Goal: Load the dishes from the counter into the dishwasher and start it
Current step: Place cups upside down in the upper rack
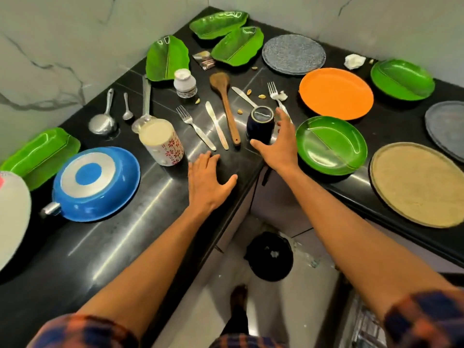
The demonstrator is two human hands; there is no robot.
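Dishes cover a black corner counter (150, 217). A dark blue cup (259, 124) stands upside down near the inner corner. My right hand (277, 144) reaches around it with spread fingers, thumb at its near side, not gripping. My left hand (207, 180) rests flat and open on the counter. A floral mug (162, 143) stands upside down beside an overturned blue pan (96, 183). Forks (194, 126), knives (217, 125) and a wooden spoon (226, 106) lie between them. Orange plate (336, 92), green round plate (331, 145) and tan plate (418, 184) sit at the right.
Green leaf-shaped plates (167, 57) line the back corner beside a grey speckled plate (293, 54). Ladles (104, 119) and a small white jar (184, 82) lie at the left. Crumbs and crumpled tissue (354, 61) dot the counter. A black bin (270, 257) stands on the floor below.
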